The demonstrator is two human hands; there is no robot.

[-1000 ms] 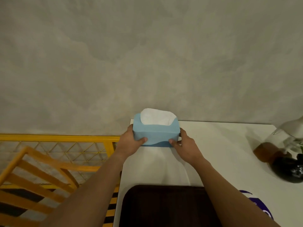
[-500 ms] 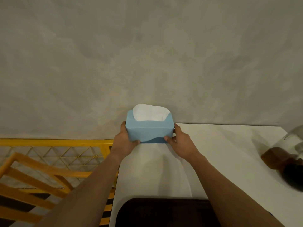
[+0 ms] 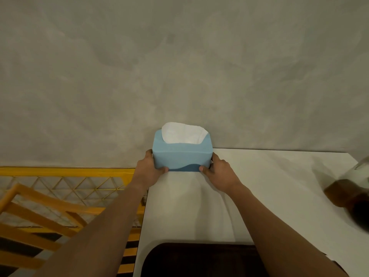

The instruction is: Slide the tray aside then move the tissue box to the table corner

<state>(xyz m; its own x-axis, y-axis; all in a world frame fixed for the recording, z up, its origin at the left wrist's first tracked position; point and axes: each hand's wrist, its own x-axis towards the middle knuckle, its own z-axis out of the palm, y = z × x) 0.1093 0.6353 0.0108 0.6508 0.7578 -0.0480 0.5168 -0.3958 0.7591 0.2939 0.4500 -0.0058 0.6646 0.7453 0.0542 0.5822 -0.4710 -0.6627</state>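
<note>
A light blue tissue box [image 3: 182, 157] with white tissue showing at its top sits at the far left corner of the white table [image 3: 269, 188], against the grey wall. My left hand [image 3: 148, 171] grips its left end and my right hand [image 3: 218, 173] grips its right end, thumbs on the front face. A dark brown tray [image 3: 199, 260] lies at the near edge of the table, partly hidden under my forearms.
A yellow metal railing [image 3: 65, 172] and orange wooden slats [image 3: 40, 212] stand left of the table. A blurred glass vessel with brown liquid [image 3: 351, 194] is at the table's right edge. Behind everything rises the grey wall [image 3: 179, 66].
Both hands have carried the tissue box farther back and slightly left, up to the wall at the table's far left corner. The view has tilted, showing less of the tray.
</note>
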